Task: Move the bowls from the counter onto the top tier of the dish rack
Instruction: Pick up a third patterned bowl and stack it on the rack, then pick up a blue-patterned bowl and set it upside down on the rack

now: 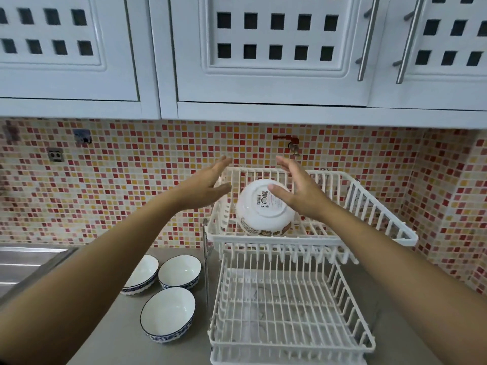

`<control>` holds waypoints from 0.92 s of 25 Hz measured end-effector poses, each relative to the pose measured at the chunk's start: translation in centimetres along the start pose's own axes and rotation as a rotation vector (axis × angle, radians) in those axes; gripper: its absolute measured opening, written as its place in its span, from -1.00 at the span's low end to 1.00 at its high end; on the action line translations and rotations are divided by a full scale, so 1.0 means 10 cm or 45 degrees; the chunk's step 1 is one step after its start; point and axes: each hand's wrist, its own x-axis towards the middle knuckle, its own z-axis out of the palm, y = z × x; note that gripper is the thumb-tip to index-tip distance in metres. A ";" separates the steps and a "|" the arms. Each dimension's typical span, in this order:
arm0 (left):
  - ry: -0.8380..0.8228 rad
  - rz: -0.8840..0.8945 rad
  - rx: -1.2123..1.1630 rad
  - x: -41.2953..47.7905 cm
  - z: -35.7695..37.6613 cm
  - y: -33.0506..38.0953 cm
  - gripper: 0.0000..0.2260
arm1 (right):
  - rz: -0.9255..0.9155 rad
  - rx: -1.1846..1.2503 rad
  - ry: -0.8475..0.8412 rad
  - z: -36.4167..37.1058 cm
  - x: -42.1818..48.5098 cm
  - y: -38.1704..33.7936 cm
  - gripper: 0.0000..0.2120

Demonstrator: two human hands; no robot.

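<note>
A white bowl (263, 209) with an orange-brown pattern near its rim leans upside down, base toward me, in the top tier of the white wire dish rack (369, 204). My left hand (208, 184) hovers open just left of it, fingers spread, holding nothing. My right hand (297, 191) is open on the bowl's right side, the thumb tip resting at the bowl's base. Three blue-patterned white bowls stand upright on the grey counter left of the rack: one at the back left (142, 272), one at the back right (179, 270), one nearer me (168, 312).
The rack's lower tier (290, 306) holds nothing. A steel sink (23, 262) lies at the far left. White cabinets (263, 61) hang low overhead above the mosaic-tiled wall, and a small tap (292, 147) juts out behind the rack.
</note>
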 end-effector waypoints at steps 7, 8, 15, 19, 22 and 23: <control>0.177 -0.243 -0.101 -0.58 -0.39 -0.73 -0.50 | -0.131 0.085 -0.080 1.02 0.28 -1.01 -0.41; 0.180 -0.300 -0.087 -0.70 -0.39 -0.88 -0.50 | -0.130 0.088 -0.122 1.23 0.28 -1.09 -0.40; -0.057 -0.589 -0.114 -1.49 0.18 -1.78 -0.48 | 0.228 0.055 -0.357 2.62 0.05 -0.90 -0.35; -0.228 -0.775 -0.218 -1.72 0.83 -2.13 -0.49 | 0.580 -0.014 -0.377 3.26 -0.20 -0.37 -0.35; -0.299 -0.814 -0.297 -1.84 1.31 -2.30 -0.53 | 0.842 0.068 -0.372 3.59 -0.36 -0.03 -0.34; -0.329 -0.827 -0.318 -1.87 1.46 -2.33 -0.52 | 0.922 0.044 -0.376 3.70 -0.39 0.10 -0.33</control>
